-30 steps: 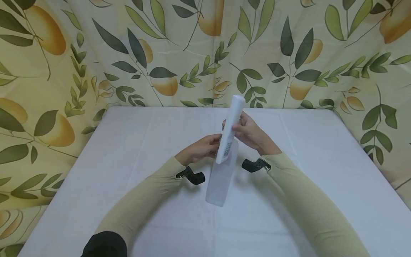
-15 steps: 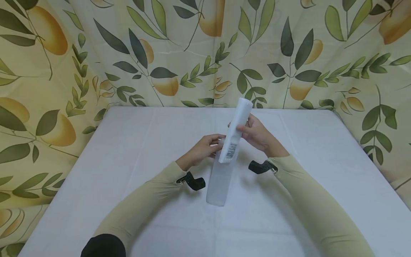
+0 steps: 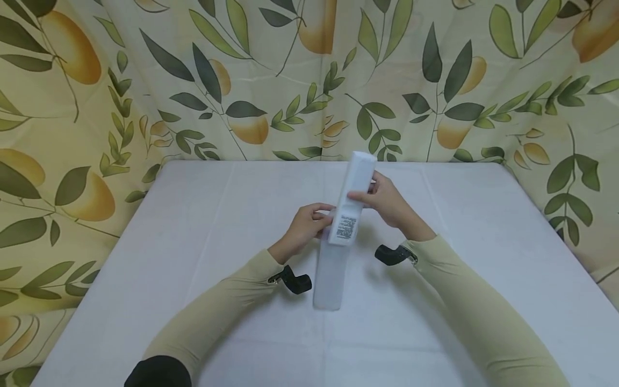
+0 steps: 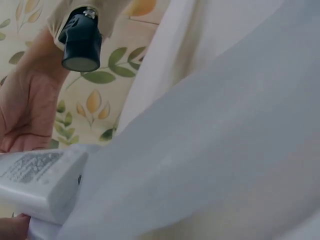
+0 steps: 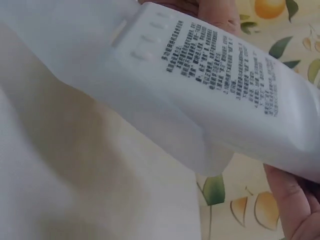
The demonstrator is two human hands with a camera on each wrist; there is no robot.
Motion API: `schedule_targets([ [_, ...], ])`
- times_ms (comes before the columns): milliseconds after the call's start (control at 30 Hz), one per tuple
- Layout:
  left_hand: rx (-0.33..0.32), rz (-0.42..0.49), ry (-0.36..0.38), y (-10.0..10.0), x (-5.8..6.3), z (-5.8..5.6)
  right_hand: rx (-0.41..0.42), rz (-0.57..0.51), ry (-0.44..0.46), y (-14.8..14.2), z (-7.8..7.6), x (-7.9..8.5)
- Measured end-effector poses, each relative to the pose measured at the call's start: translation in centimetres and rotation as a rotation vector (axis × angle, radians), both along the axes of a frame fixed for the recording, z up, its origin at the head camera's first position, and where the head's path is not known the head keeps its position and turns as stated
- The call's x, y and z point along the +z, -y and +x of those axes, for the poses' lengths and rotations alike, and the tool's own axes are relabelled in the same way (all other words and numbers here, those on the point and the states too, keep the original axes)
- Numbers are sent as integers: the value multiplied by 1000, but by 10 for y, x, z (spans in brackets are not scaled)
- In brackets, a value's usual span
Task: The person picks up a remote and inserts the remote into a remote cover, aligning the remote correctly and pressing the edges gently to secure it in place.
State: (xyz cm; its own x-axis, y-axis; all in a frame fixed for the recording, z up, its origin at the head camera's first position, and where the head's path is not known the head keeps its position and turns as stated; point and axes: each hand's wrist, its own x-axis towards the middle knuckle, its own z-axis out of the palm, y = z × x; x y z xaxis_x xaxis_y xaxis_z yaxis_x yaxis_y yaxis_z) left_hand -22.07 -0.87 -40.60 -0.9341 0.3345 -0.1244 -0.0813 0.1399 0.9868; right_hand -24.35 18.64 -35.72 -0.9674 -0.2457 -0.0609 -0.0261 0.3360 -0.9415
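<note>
A white remote control [image 3: 355, 188] is tilted over the table, its back with a block of dark print [image 5: 220, 70] turned up. My right hand [image 3: 384, 201] grips its upper half between thumb and fingers. A long frosted, see-through sleeve [image 3: 330, 279] hangs below it, stretching toward the near side. My left hand [image 3: 307, 223] pinches the sleeve at its upper end, beside the remote. In the right wrist view the remote's lower end sits at the sleeve's mouth, with a loose flap [image 5: 215, 155] of sleeve under it. In the left wrist view the sleeve [image 4: 200, 130] fills much of the picture.
A white cloth covers the table [image 3: 232, 333]. Behind it hangs a curtain [image 3: 300, 107] printed with leaves and fruit. Black wrist cameras [image 3: 296, 280] jut inward from both sleeved forearms.
The remote has turned so its printed back faces up more fully, and its top has dropped slightly. My right hand has shifted right and a little down. The sleeve stands straighter.
</note>
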Motion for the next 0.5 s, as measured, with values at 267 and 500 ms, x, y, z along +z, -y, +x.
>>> schedule_targets([
  [267, 76, -21, -14, -1, -1, 5, 44, 118, -21, -3, 3, 6],
  [500, -10, -181, -292, 4, -6, 6, 107, 132, 24, -12, 0, 8],
])
